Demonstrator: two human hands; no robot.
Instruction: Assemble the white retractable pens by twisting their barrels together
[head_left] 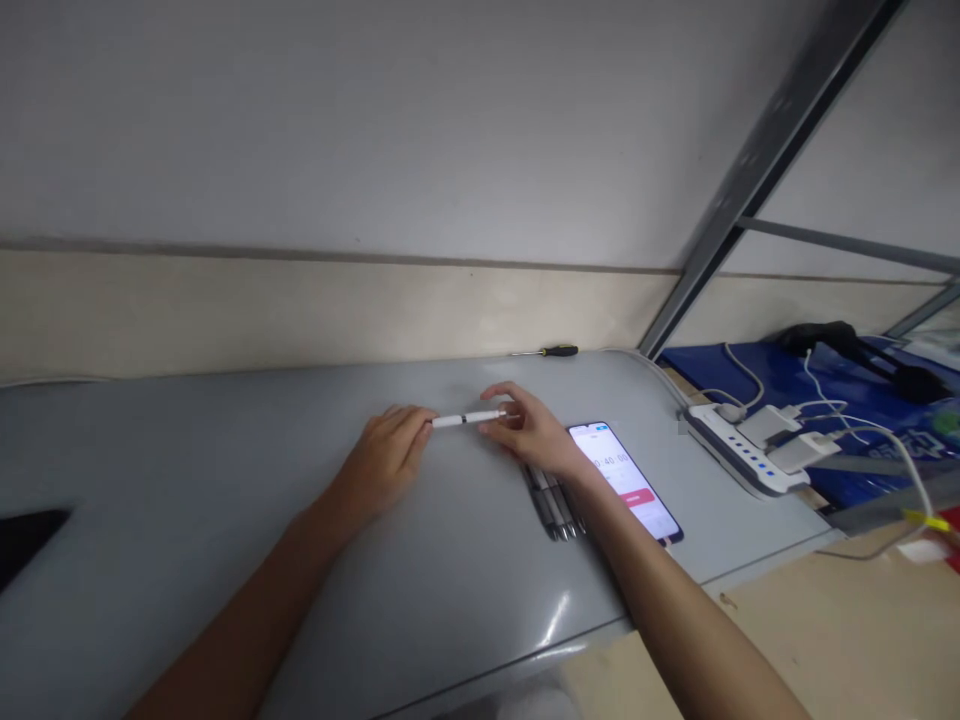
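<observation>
My left hand point(390, 450) is closed on the left end of a white pen point(457, 420) with a dark band round its middle. The pen lies nearly level just over the grey desk, its thin end pointing right. Around that end, my right hand point(529, 430) is curved with thumb and index finger apart. Whether its fingers touch the thin end is too small to make out. Below my right wrist, several grey pens point(553, 510) lie side by side, partly covered by the hand. Beside my right forearm is a phone point(637, 490) with its screen lit.
Against the wall at the desk's back edge lies a black and yellow screwdriver point(559, 351). To the right, a white power strip point(742, 455) holds plugged-in chargers and cables. A metal frame post point(720, 240) rises behind it. A dark object point(30, 540) shows at the left edge.
</observation>
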